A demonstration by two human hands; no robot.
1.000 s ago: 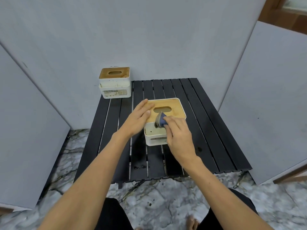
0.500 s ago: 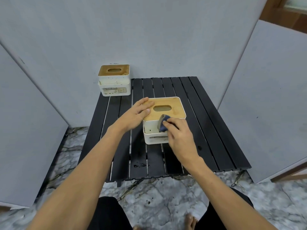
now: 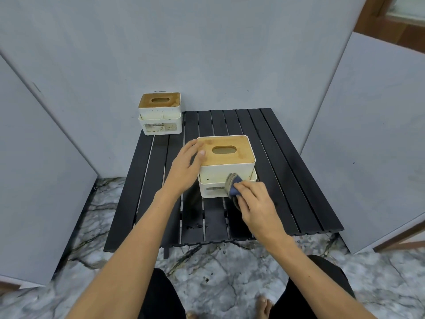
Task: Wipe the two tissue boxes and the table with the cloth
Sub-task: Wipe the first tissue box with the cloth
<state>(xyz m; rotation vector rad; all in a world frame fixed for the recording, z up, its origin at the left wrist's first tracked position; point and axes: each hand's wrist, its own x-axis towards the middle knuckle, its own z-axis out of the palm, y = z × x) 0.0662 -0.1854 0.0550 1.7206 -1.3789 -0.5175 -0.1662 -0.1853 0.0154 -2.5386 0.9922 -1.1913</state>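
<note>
Two tissue boxes, one cloth, one table, two hands

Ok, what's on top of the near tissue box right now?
Only the left hand, thumb resting on the near tissue box's wooden lid. The slot looks dark; whatever is inside cannot be seen.

a makeshift indoor corner: marble floor, grey panels, folding slatted table.
</note>
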